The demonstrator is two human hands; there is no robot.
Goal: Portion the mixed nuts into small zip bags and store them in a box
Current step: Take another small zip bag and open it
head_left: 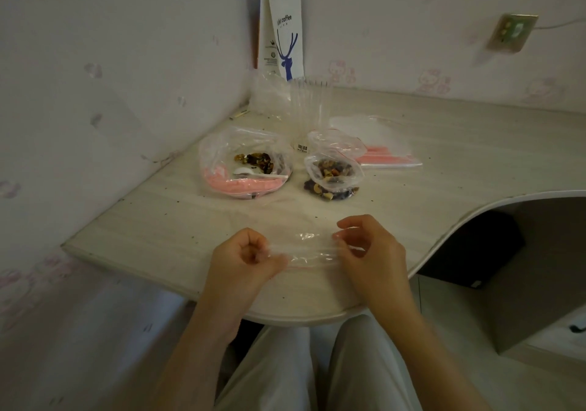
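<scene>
An empty small clear zip bag [309, 250] with a pink strip is stretched between my hands over the near table edge. My left hand [247, 258] pinches its left end and my right hand [364, 245] pinches its right end. Farther back on the left lies a large clear bag [244, 163] with mixed nuts and a white spoon [253, 174] inside. To its right stand small filled bags of nuts [333, 174], one open-topped above another. A clear plastic box [309, 114] stands upright behind them.
A stack of unused zip bags [380, 153] with pink strips lies at the back right. White paper bags [283, 33] lean in the wall corner. The pale table [158, 226] has a curved front edge and scattered crumbs. My legs are below it.
</scene>
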